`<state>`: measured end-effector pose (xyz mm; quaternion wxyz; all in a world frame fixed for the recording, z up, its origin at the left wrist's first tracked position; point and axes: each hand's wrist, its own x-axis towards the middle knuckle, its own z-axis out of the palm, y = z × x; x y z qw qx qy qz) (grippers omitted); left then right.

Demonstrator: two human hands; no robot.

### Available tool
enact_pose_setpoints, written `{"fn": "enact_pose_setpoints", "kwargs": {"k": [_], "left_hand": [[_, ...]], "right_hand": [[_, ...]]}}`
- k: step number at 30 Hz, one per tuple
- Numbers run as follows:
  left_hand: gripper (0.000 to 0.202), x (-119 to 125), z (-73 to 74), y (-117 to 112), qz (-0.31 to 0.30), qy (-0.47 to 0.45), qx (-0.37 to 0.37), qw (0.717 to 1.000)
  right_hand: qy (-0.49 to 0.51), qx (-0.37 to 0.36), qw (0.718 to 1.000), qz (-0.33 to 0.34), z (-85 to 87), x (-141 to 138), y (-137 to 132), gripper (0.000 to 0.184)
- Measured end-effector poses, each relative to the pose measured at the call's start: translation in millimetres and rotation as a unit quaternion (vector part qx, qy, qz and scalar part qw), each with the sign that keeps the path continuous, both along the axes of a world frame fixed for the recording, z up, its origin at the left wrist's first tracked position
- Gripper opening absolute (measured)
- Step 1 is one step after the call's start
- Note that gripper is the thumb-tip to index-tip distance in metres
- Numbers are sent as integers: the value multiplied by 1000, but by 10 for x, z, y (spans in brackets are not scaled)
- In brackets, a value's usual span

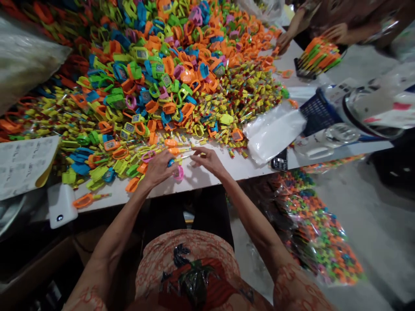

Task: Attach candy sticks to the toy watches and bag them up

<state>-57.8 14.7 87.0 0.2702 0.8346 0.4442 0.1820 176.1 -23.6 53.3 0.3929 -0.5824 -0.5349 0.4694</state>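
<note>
My left hand (159, 166) is curled at the near edge of the white table (207, 175), its fingers closed on small plastic toy pieces, a blue bit and a pink ring (178, 173) showing under them. My right hand (208, 159) sits just to the right, fingers pinched round a thin yellow stick (186, 156) that runs toward the left hand. Right beyond both hands lies a huge heap of toy watches (155, 73) in orange, green, blue and pink, and small yellow wrapped sticks (246, 93).
A white power bank (60, 206) and printed paper (24, 164) lie at left. A clear plastic bag (274, 131), a black phone (279, 163) and a blue basket (319, 113) sit right. Another person's hands (335, 32) hold bundled toys far right. Filled bags (311, 224) lie on the floor.
</note>
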Motion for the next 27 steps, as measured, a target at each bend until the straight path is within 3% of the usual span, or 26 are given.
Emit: {"fn": "enact_pose_setpoints", "kwargs": {"k": [1,3,6,9,13,15,17,20,23,27], "left_hand": [[22,-37,29,91,26,22,38,999],[28,-102,78,333,96,70,84,989],[30,-155,86,754,208,191,52,958],[25,-145,-1,1072,227,288,-1,930],[17,-125,-113,1199,229,268,-6,936],[15,-138,-98,1161,258,204,3,944],[18,-153,-30,1059,274,95,24,957],[21,-114,93,768,249,-124,-9,960],[31,55,127,348,207,-301,-132,922],[49,359,1,-122,184,-381,-252,871]], "right_hand": [[-79,-4,996,-29,-37,37,84,45],[-265,-24,962,-54,-80,85,245,34],[-442,-69,894,-11,-72,45,410,27],[-491,-103,865,24,-27,-65,458,34],[-484,-115,867,19,-31,-79,397,31],[-451,-104,887,-11,-63,-16,336,24],[-366,-81,924,-69,-82,50,272,18],[-84,-56,986,-133,-16,64,186,20],[189,-39,974,-118,175,-58,110,29],[284,-3,955,-86,394,-266,8,33]]}}
